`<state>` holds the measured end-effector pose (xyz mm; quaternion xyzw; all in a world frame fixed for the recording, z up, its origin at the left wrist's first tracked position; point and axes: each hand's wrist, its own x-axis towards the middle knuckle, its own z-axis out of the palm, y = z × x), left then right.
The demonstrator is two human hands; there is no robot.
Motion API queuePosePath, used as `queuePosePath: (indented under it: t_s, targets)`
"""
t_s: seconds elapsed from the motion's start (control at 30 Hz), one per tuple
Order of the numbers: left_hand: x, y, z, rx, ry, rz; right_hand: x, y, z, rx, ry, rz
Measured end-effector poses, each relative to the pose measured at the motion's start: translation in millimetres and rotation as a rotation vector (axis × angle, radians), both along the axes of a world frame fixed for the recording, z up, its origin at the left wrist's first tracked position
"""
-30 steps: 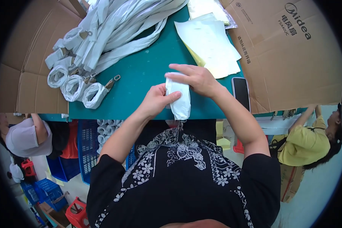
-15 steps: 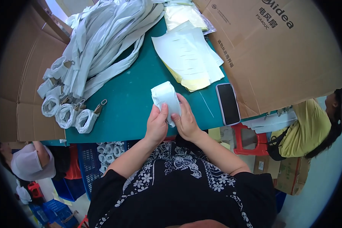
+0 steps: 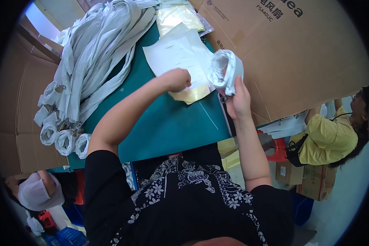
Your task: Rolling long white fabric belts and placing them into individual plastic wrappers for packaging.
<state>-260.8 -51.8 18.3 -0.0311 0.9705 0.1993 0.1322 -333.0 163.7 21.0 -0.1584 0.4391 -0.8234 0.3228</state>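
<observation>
My right hand grips a coil of white strip, raised at the right side of the table, its round opening showing. My left hand is over white sheets with a yellowish lower edge. Its fingers are curled closed, and whether something small is pinched in them is hidden. A phone lies partly behind my right hand and wrist. On the left of the table rests a large bundle of long white strips.
Several coiled white strips stand at the table's left edge. A large cardboard sheet borders the right side. Clear plastic packets lie at the back. A person in yellow is at the right, another person at the lower left.
The white coil has gone from both hands to my right hand alone, up and to the right. My left hand has let go and reached forward over the sheets. The view has shifted slightly.
</observation>
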Motion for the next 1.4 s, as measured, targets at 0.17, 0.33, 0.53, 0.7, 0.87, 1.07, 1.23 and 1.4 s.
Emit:
queuePosePath:
  t_s: [0.17,0.33,0.53,0.7,0.87,1.07,1.23,1.4]
  targets:
    - [11,30,-32,-0.097,0.138,0.141,-25,-54,-12,0.044,-0.111,0.167]
    - [20,40,-46,0.103,0.387,0.393,-72,-98,-55,0.192,-0.081,0.271]
    - [20,33,-42,0.109,0.355,0.405,-75,-103,-56,0.271,-0.033,0.301]
    - [9,20,-25,0.229,0.099,0.451,-63,-102,-61,0.174,-0.004,0.257]
    - [23,3,-24,0.594,0.178,0.256,-64,-98,-75,0.178,0.106,0.242]
    - [155,-109,-3,1.609,1.071,0.255,-65,-100,-88,0.385,0.423,0.301]
    - [291,-138,14,2.063,1.505,0.411,-42,-106,-70,0.525,1.006,0.136]
    - [257,-70,35,1.397,0.838,0.875,-45,-114,-56,0.503,1.533,-0.104]
